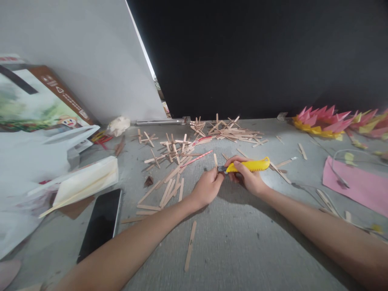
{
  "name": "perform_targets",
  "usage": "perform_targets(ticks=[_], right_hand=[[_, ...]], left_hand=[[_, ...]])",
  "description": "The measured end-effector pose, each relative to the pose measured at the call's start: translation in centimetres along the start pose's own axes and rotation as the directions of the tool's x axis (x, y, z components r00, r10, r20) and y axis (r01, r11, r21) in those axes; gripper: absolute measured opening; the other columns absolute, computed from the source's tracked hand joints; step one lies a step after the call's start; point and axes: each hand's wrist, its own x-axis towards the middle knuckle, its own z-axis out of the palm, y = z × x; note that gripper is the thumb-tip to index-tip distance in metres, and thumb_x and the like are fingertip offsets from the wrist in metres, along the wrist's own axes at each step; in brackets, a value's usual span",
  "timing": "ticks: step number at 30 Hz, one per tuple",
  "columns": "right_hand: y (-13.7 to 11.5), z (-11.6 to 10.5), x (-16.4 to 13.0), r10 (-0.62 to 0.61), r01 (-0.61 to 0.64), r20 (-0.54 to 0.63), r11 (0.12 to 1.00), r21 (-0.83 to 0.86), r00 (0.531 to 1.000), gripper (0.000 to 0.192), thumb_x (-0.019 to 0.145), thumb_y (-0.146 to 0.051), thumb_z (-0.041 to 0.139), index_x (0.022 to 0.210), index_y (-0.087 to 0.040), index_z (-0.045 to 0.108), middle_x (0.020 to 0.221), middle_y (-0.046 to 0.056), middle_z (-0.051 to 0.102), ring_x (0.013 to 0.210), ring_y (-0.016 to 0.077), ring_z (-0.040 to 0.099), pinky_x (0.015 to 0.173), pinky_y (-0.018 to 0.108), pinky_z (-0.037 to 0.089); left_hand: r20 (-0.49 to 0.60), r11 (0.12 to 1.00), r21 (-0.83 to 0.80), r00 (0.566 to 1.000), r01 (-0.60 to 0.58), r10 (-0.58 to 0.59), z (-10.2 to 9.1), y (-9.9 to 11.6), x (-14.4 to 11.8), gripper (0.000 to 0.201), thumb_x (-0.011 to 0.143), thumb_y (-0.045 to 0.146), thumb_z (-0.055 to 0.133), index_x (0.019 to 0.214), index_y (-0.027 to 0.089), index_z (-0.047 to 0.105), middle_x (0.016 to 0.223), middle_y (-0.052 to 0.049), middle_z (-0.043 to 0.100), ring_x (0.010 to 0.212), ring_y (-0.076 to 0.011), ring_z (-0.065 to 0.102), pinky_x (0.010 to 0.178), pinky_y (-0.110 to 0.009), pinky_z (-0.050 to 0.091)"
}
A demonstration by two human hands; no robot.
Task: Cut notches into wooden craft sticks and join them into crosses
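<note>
My right hand (250, 179) grips a yellow utility knife (249, 165), its blade end pointing left. Its tip meets a thin wooden craft stick (215, 161) that my left hand (207, 188) pinches upright-ish between the fingers. Both hands hover just above a grey table (242, 242). Several loose wooden sticks (169, 186) lie to the left of my left hand, and one more stick (190, 245) lies nearer to me.
Sticks glued into crosses (226, 130) are piled toward the back. A black phone (100, 223) lies at the left beside white folded paper (86, 180) and a printed box (36, 101). Pink and yellow folded paper (321, 119), a pink sheet (354, 184) and a cable sit at the right.
</note>
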Motion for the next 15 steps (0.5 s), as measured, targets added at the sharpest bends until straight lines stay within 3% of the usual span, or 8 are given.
perform_targets(ticks=[15], right_hand=[[0.04, 0.03, 0.07, 0.007, -0.007, -0.004, 1.000, 0.009, 1.000, 0.033, 0.100, -0.052, 0.062, 0.095, -0.021, 0.071, 0.062, 0.000, 0.060, 0.052, 0.0154, 0.053, 0.047, 0.027, 0.036]], left_hand=[[-0.012, 0.999, 0.015, 0.999, 0.029, -0.029, 0.05, -0.02, 0.03, 0.026, 0.099, 0.035, 0.044, 0.078, 0.023, 0.050, 0.067, 0.001, 0.057, 0.066, -0.0190, 0.058, 0.063, -0.030, 0.035]])
